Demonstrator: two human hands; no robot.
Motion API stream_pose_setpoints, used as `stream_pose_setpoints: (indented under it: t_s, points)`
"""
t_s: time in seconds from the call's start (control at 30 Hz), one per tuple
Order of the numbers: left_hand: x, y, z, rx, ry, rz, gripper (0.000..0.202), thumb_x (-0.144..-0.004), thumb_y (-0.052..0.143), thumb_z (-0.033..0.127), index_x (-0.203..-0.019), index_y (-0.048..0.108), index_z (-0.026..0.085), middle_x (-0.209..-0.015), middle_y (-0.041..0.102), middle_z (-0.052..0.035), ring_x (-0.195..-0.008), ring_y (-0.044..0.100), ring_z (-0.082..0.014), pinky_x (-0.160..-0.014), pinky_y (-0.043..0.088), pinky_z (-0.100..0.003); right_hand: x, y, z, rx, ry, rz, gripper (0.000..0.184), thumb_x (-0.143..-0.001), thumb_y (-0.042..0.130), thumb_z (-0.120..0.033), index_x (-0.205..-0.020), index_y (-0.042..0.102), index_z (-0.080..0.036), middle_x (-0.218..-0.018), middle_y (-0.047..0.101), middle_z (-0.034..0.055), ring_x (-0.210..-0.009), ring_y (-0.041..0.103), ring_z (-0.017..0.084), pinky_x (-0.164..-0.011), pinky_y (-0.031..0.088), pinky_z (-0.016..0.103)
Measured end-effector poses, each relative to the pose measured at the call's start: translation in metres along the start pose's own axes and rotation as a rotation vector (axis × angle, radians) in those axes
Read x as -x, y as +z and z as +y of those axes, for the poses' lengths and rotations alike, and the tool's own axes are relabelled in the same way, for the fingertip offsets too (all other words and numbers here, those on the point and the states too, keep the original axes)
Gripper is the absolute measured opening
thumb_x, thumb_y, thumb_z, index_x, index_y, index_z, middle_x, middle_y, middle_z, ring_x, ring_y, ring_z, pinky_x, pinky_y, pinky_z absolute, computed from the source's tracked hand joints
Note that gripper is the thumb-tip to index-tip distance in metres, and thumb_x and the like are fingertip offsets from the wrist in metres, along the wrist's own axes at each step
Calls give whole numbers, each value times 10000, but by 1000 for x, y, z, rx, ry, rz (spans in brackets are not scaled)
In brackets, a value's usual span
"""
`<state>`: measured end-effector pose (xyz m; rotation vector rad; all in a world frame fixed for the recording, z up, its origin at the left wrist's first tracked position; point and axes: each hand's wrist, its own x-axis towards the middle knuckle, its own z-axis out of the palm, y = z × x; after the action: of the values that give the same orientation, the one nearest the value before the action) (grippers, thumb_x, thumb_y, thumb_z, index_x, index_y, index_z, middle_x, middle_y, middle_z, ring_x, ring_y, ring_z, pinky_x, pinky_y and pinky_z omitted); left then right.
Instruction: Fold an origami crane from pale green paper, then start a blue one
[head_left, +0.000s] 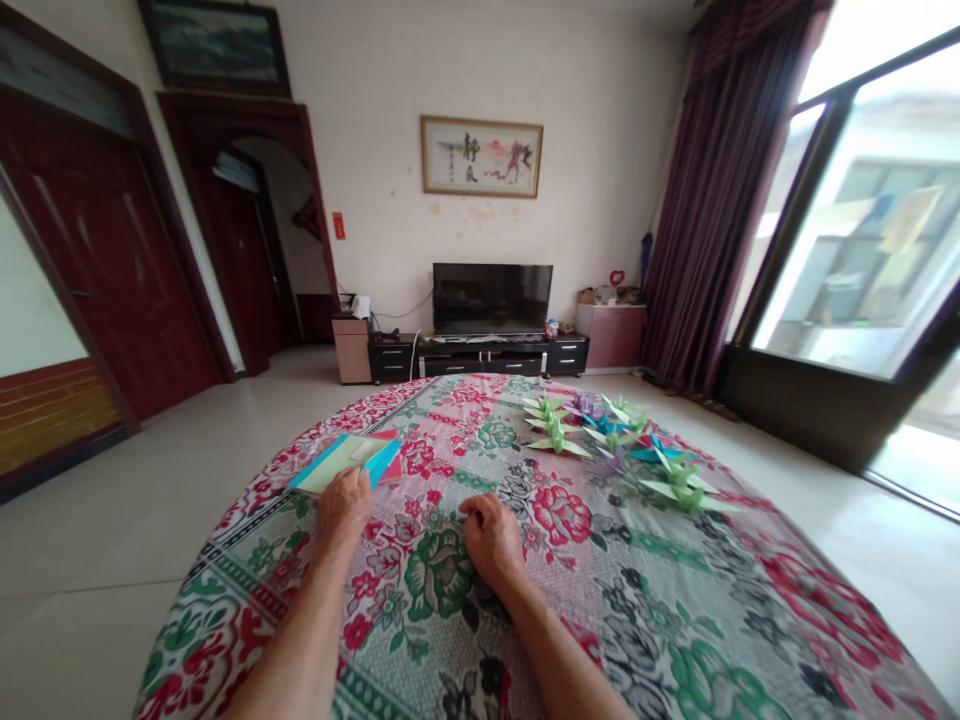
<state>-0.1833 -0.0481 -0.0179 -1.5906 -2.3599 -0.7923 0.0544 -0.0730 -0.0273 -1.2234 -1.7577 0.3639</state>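
Observation:
My left hand [346, 508] lies at the near edge of a small stack of coloured paper [330, 465], its fingers bent onto the top sheets. Light green, blue and pink-red sheets show in the stack, with a small pale piece [362, 452] on top. How much paper the fingers pinch is partly hidden by the hand. To the right, my right hand [493, 540] rests on the flowered tablecloth [450, 640] with its fingers curled in and nothing visible in them. Several folded paper cranes [555, 432], green, blue and purple, stand grouped farther right.
The round table's edge curves around the cloth. Beyond it, a television [493, 298] stands on a low black cabinet [480, 360] against the wall. Dark red doors [105, 250] are at left; a purple curtain [709, 200] and a glass door [847, 240] are at right.

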Motion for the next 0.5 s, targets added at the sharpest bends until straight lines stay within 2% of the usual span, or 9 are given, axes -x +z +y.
stream_pose_setpoints:
  t_s: [0.23, 0.5]
  points:
    - [2, -5, -1, -79, -24, -16, 365, -858, 359, 329, -961, 657, 146, -912, 677, -120, -833, 608, -241, -768, 412, -315, -1, 1, 0, 18, 7, 6, 279, -679, 437, -46, -728, 672, -189, -742, 636, 26, -688, 579, 129, -680, 408, 205]
    - [-1, -4, -2, -68, -77, -28, 395, -831, 340, 268, -1081, 618, 143, -960, 673, -125, -872, 612, -260, -771, 424, -328, 0, 2, 1, 6, 14, 10, 279, -684, 431, -51, -736, 668, -188, -752, 631, 32, -712, 584, 138, -687, 411, 213]
